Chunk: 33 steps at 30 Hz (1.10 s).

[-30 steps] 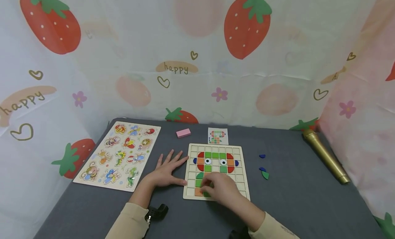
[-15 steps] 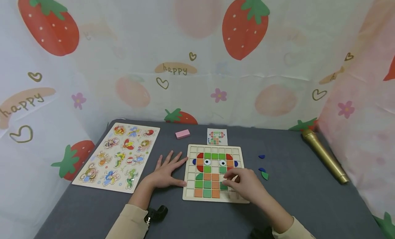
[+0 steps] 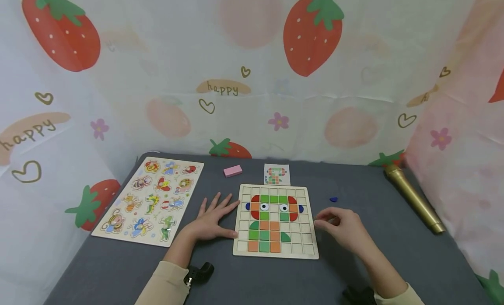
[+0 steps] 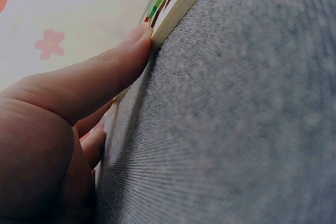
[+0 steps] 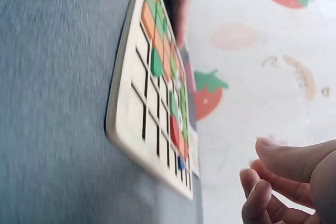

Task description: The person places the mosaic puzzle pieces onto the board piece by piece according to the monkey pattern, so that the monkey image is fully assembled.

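Note:
A wooden grid board (image 3: 303, 248) holds flat coloured tiles in a figure with two eyes. My left hand (image 3: 212, 222) lies with fingers spread at its left edge; in the left wrist view the thumb (image 4: 113, 66) rests against the board's side. My right hand (image 3: 342, 228) is just off the board's right edge, fingers loosely bent. In the right wrist view a gap shows between thumb and fingertips, with nothing held. A green rounded tile (image 3: 285, 237) sits in the board's lower part. One dark blue half-round piece (image 3: 334, 199) lies beyond the right hand.
A small picture card (image 3: 277, 174) touches the board's far edge. Behind to the left lies a pink block (image 3: 233, 171). A board of cartoon insects (image 3: 177, 200) takes up the left side, and a gold cylinder (image 3: 415, 200) lies far right. A printed curtain (image 3: 252, 121) hangs behind.
My right hand has moved right, off the board, leaving the green rounded tile in view there. It now covers the spot where a blue and a green piece lay. The left hand stays put.

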Available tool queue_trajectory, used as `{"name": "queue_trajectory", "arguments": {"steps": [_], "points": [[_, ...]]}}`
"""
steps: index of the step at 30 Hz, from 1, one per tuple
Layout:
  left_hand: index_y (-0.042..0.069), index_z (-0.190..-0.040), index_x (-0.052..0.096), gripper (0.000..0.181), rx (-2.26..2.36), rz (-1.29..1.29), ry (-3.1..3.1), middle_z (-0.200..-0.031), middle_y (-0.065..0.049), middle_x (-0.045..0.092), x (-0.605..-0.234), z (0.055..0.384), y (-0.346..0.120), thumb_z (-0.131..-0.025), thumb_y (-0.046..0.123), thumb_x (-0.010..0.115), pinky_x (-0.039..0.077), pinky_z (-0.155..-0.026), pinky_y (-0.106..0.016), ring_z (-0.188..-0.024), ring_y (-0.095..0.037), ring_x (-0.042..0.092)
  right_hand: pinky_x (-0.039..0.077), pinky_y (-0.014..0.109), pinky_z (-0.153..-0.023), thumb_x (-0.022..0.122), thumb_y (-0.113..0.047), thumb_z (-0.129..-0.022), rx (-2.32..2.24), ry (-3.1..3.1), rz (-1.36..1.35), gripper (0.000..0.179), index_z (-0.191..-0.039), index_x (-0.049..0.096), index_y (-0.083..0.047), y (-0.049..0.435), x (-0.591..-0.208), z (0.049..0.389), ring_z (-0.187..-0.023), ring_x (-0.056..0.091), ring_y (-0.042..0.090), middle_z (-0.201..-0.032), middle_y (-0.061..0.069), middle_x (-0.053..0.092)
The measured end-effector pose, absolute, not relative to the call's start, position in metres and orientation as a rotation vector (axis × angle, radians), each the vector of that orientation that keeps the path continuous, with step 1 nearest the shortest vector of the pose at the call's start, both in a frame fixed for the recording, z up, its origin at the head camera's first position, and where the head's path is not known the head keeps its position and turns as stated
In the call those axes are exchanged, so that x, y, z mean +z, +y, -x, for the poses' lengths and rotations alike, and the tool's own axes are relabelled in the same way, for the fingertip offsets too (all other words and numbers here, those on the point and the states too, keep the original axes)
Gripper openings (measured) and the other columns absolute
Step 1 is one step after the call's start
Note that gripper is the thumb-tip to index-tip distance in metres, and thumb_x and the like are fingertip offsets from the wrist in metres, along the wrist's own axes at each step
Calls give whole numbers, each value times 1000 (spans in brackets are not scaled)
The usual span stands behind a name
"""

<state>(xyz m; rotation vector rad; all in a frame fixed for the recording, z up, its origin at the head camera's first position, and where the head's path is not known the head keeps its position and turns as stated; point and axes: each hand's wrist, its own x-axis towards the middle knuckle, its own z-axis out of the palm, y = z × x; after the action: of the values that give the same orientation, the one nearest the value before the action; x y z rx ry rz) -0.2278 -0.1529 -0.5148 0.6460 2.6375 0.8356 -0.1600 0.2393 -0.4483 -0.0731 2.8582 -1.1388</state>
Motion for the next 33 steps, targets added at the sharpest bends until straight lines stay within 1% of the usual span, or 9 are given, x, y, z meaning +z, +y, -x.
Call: {"name": "queue_trajectory", "arguments": {"steps": [3, 9, 14, 17, 19, 22, 25, 29, 33], "points": [[32, -160, 30, 98, 839, -640, 2633, -171, -2, 13, -514, 227, -153, -79, 60, 78, -17, -120, -61, -157, -33, -11, 48, 31, -58, 76, -28, -91, -1123, 2882, 54, 20, -106, 76, -14, 251, -451, 163, -72, 58, 16, -95, 0, 73], [32, -160, 30, 98, 825, -639, 2640, -171, -3, 13, -513, 227, -152, -79, 60, 77, -16, -120, -62, -157, -33, -10, 53, 32, -66, 77, -28, -91, -1137, 2901, -16, 27, -111, 74, -10, 273, -461, 170, -84, 67, 17, -102, 5, 75], [31, -160, 30, 97, 828, -640, 2635, -171, -3, 13, -513, 226, -152, -80, 60, 77, -16, -120, -62, -157, -33, -10, 57, 37, -68, 77, -27, -91, -1120, 2919, -46, 33, -115, 71, -5, 285, -469, 172, -92, 71, 28, -104, 11, 74], [31, -160, 31, 97, 834, -642, 2637, -171, -3, 13, -513, 226, -152, -80, 59, 77, -16, -120, -62, -157, -34, -10, 58, 40, -71, 78, -28, -90, -1079, 2944, -37, 37, -115, 70, -2, 291, -472, 173, -97, 71, 33, -102, 12, 73], [31, -160, 31, 97, 837, -646, 2639, -171, -3, 14, -512, 226, -152, -80, 59, 77, -16, -120, -62, -157, -34, -10, 55, 39, -69, 78, -29, -89, -1036, 2946, -49, 39, -115, 69, -1, 293, -474, 173, -94, 70, 32, -98, 10, 72], [31, -160, 31, 97, 838, -654, 2641, -171, -3, 14, -513, 226, -152, -80, 60, 77, -15, -120, -63, -157, -34, -9, 50, 35, -65, 80, -33, -88, -962, 2934, -77, 42, -113, 68, -1, 295, -477, 175, -83, 65, 24, -91, 4, 68], [31, -160, 31, 97, 834, -658, 2642, -171, -3, 13, -512, 225, -153, -80, 60, 77, -16, -120, -62, -157, -34, -10, 46, 33, -63, 80, -34, -87, -929, 2892, -113, 43, -112, 68, -2, 294, -479, 176, -77, 58, 18, -90, 3, 65], [31, -160, 30, 97, 830, -655, 2643, -171, -4, 13, -513, 226, -153, -80, 60, 77, -16, -120, -62, -157, -35, -10, 47, 34, -63, 80, -31, -87, -914, 2870, -104, 36, -108, 70, -3, 295, -481, 178, -78, 58, 18, -90, 4, 65], [31, -160, 30, 97, 820, -649, 2643, -171, -3, 13, -513, 228, -153, -80, 60, 77, -16, -120, -62, -157, -34, -10, 45, 33, -62, 80, -28, -87, -908, 2868, -85, 28, -101, 71, -6, 296, -483, 179, -76, 55, 19, -87, 2, 64]]}}
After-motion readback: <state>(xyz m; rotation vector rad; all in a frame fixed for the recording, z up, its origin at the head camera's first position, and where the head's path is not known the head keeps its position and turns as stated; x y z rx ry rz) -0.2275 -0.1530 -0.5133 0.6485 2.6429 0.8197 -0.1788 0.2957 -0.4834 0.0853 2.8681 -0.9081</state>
